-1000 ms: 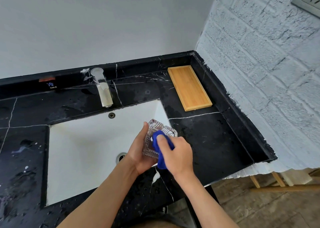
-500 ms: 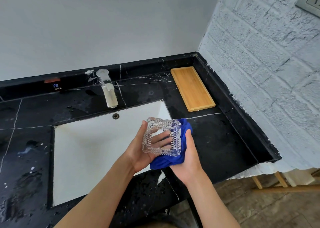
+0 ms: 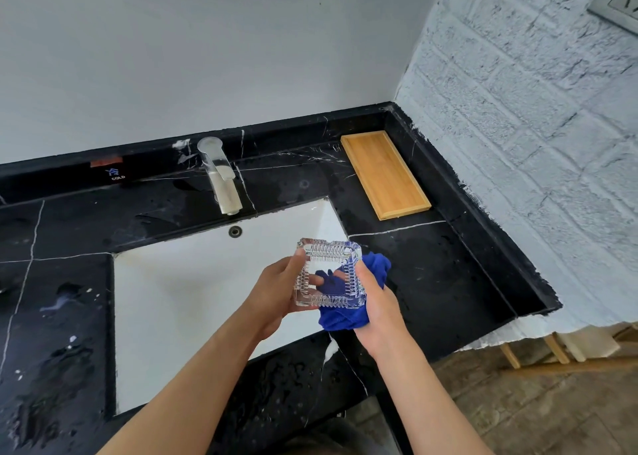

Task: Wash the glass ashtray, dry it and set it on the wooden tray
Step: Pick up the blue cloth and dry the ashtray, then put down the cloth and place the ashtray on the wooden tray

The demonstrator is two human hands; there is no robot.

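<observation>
From the head camera, the left hand [image 3: 276, 294] grips the glass ashtray [image 3: 329, 276] along its left edge; the thumb lies curled against the near-left rim and the fingers [image 3: 319, 278] reach behind the base, their tips showing through the clear glass; the hand is closed only as far as the ashtray's thickness allows. The right hand [image 3: 378, 311] holds the blue cloth [image 3: 345, 316] bunched in its palm and pressed to the back and right side of the ashtray; its thumb lies along the ashtray's right rim, while the other fingers are hidden under the cloth, so how far they curl I cannot tell.

Both forearms rise from the bottom of the view and converge; the left wrist bends so the palm faces right, and the right palm faces left and upward, cupping cloth and glass together.

The ashtray is square with ribbed walls, so no long axis stands out; it is tilted with its open hollow turned toward the camera, its upper edge toward the faucet [image 3: 221, 178]. It is held in the air over the near-right corner of the white sink [image 3: 179, 299], at the border with the black marble counter [image 3: 431, 271]; water drops and streaks show on the counter. The wooden tray [image 3: 385, 173] lies well apart, at the far right of the counter beside the white brick wall [image 3: 518, 126], its long side running away from the camera.
</observation>
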